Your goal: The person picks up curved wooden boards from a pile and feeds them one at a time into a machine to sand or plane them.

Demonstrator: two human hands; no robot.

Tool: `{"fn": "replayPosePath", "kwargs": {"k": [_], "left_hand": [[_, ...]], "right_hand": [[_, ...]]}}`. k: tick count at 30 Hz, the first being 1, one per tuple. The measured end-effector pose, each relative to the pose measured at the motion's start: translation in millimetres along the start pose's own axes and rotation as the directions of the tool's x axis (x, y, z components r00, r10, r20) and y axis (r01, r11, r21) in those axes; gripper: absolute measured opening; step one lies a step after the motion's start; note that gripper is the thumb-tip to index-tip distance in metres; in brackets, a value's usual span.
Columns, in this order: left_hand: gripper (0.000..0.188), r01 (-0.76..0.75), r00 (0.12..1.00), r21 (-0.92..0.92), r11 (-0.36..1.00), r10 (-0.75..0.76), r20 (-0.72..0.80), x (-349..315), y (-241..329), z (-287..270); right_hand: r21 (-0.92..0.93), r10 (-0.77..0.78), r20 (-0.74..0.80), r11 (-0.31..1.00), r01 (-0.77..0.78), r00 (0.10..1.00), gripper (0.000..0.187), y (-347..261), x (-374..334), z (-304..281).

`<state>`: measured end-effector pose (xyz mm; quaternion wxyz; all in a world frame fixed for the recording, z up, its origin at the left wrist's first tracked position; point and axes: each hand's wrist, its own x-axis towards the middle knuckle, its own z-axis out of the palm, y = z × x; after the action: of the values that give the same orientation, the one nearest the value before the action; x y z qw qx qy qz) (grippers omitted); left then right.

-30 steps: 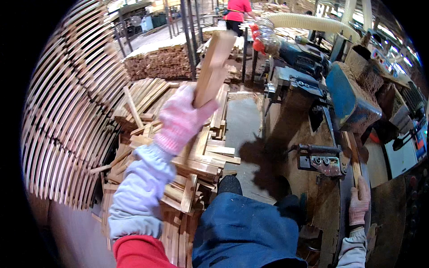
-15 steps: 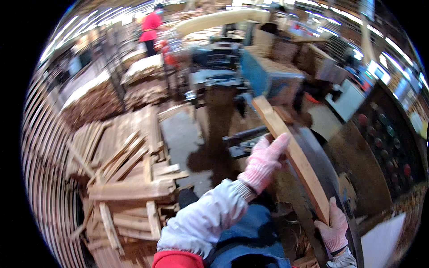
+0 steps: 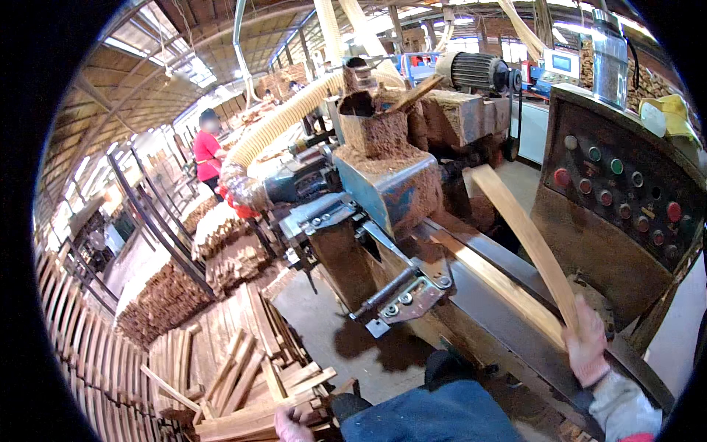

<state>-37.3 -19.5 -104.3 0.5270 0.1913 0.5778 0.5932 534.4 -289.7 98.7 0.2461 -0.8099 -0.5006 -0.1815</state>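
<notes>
The right hand holds a wood stick above the metal track; a second stick lies there. Many are left in the pile near the left hand; I can't tell its grip.

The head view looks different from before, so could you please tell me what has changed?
The left hand has let go of the wood that both hands held half a second ago and moved left, beside the wood pile. The right hand still grips a wooden strip by its near end. The camera has tilted up, showing more roof. The blue machine hood stayed put.
</notes>
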Motion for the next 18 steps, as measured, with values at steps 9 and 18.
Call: {"fn": "replayPosePath", "kwargs": {"k": [9, 18], "left_hand": [[0.052, 0.088, 0.91, -0.162, 0.983, -0.146, -0.387, 107, 18, -121], [0.059, 0.093, 0.916, -0.121, 0.988, -0.132, -0.378, 138, 23, -133]], "right_hand": [[0.407, -0.014, -0.051, 0.913, 0.033, 0.999, 0.075, -60, 128, 99], [0.106, -0.001, 0.316, 0.994, -0.034, 0.949, 0.068, -17, -18, -24]]}}
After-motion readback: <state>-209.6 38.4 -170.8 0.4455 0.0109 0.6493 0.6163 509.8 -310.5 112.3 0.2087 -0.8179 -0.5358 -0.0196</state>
